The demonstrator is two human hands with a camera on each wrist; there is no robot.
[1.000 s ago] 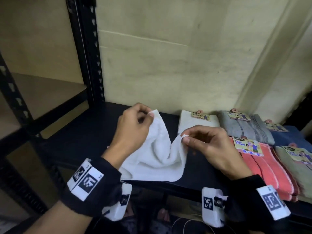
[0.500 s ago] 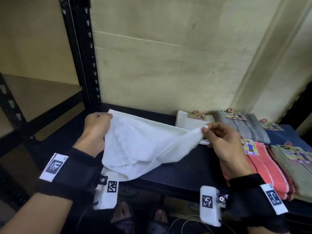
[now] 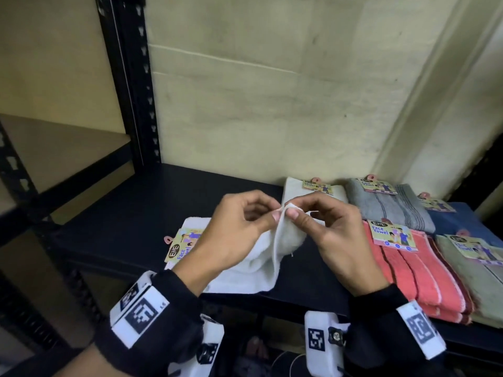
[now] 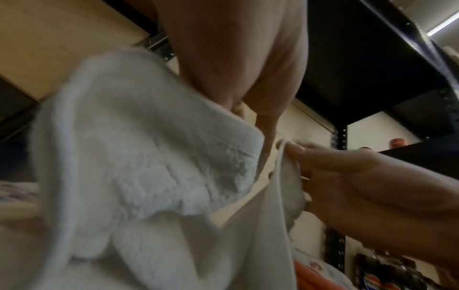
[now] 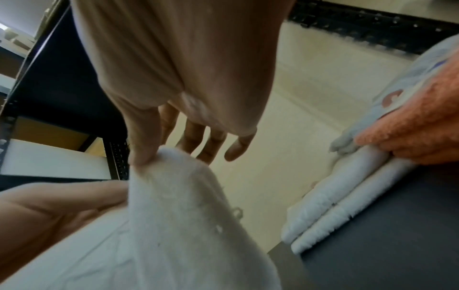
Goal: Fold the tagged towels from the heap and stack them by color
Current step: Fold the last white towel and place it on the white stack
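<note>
Black wristbands (image 3: 152, 319), white coded tags (image 3: 420, 326).

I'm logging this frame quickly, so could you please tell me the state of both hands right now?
Left hand: pinching a corner of the white towel.
Right hand: pinching the same towel's other corner, beside the left.

I see the white towel (image 3: 261, 257) at the frame's centre, its top corners lifted and pressed together, its lower part and card tag (image 3: 183, 244) lying on the dark shelf. To the right lie folded, tagged stacks: white (image 3: 296, 190), grey (image 3: 392, 206), blue (image 3: 462, 221), coral (image 3: 416, 273) and olive (image 3: 479, 284).
</note>
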